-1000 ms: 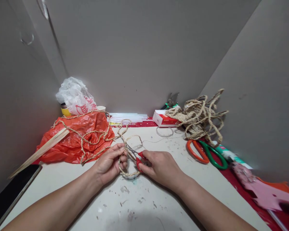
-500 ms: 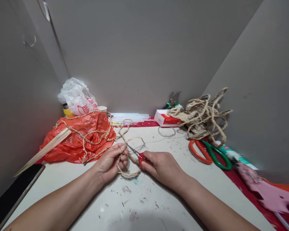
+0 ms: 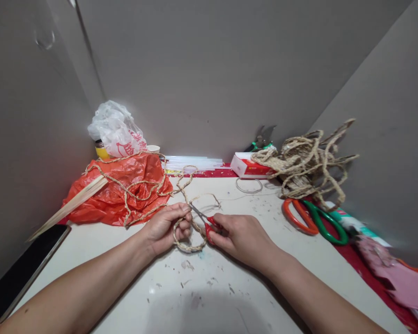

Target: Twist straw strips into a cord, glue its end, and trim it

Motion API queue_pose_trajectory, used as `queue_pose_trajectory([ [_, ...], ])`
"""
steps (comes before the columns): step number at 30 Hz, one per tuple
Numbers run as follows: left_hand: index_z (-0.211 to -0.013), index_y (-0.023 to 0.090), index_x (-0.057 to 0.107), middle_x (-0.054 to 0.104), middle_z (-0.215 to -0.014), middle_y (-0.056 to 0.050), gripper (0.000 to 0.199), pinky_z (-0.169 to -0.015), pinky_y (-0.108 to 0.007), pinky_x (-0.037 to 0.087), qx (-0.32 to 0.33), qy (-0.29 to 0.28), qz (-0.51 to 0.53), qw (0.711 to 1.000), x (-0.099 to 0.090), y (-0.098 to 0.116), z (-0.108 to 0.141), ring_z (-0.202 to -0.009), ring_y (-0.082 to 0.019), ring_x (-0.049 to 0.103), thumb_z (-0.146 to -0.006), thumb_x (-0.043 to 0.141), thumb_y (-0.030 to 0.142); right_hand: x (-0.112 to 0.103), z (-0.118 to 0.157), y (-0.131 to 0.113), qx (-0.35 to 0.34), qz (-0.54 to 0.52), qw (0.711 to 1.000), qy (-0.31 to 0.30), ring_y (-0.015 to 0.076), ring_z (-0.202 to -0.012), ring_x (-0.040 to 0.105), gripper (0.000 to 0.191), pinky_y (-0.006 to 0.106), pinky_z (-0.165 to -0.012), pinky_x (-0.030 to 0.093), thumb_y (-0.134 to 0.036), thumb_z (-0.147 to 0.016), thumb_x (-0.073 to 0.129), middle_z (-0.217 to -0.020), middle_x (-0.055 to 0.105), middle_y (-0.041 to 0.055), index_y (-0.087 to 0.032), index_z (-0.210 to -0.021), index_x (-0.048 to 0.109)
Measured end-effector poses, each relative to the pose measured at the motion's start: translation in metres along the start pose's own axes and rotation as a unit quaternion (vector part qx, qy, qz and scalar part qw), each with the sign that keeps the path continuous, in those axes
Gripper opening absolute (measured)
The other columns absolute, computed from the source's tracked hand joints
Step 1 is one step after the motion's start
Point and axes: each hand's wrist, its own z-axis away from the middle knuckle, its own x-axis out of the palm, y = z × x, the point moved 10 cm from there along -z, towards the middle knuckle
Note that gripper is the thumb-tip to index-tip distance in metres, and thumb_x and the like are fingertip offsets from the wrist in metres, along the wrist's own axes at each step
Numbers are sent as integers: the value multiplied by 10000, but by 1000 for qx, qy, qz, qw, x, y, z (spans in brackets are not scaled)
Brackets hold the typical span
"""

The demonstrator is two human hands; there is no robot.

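Between thumb and fingers my left hand [image 3: 170,226] pinches a braided straw cord [image 3: 191,249], which hangs in a loop below the grip and runs back toward the red bag. My right hand [image 3: 242,234] holds a small pair of red-handled scissors [image 3: 210,226]. Their blades are parted a little, and the tips reach the cord right beside my left fingertips. Past the blades, a thin loose end of the cord [image 3: 209,195] curves to the right above the table.
A red plastic bag [image 3: 90,204] with cord over it lies left, near a black phone [image 3: 24,273]. A rope heap [image 3: 303,162], a red-and-white box [image 3: 252,168], a wire ring [image 3: 248,191], large scissors [image 3: 329,225] and a pink glue gun [image 3: 400,283] line the right side.
The scissor blades have opened wider at the cord beside my left fingertips. The whole view has shifted slightly, so everything appears further right and a bit higher.
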Motion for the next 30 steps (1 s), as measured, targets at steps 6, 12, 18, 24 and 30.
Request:
queue_pose_trajectory([
  [6, -723, 125, 536, 505, -656, 8, 97, -479, -156, 447, 8, 8, -31, 999, -3, 1, -3, -476, -36, 415, -782, 613, 122, 8, 0, 6, 8, -29, 999, -27, 111, -476, 481, 234, 235, -497, 236, -351, -812, 519, -549, 597, -20, -201, -637, 558],
  [12, -711, 121, 530, 498, -645, 14, 108, -474, -149, 442, 9, 18, -38, 999, -5, 0, -3, -462, -26, 395, -776, 616, 125, 6, 0, 7, 10, -5, 1000, -26, 117, -484, 490, 243, 236, -500, 234, -349, -817, 515, -554, 608, -11, -201, -634, 576],
  [18, -711, 118, 521, 485, -656, 19, 116, -466, -143, 420, 12, 16, -33, 999, -4, 1, -2, -463, -19, 378, -776, 617, 120, 1, 1, 4, 1, 20, 1000, -17, 126, -502, 505, 240, 239, -508, 236, -329, -829, 504, -579, 630, 0, -201, -636, 569],
  [24, -726, 129, 502, 468, -654, 24, 150, -387, -106, 271, 5, 0, -13, 1000, -4, 1, -3, -454, -14, 348, -750, 650, 135, -9, 2, 5, 5, -45, 998, 43, 119, -494, 465, 240, 239, -515, 270, -305, -829, 477, -550, 580, -11, -201, -621, 540],
  [30, -872, 120, 567, 366, -598, 68, 118, -352, -119, 113, 2, 4, -20, 1000, -3, 3, 0, -410, -3, 196, -801, 618, 200, -12, 2, 33, 92, -297, 942, 127, 89, -456, 297, 361, 234, -475, 244, -400, -803, 542, -464, 342, -63, -200, -535, 407],
])
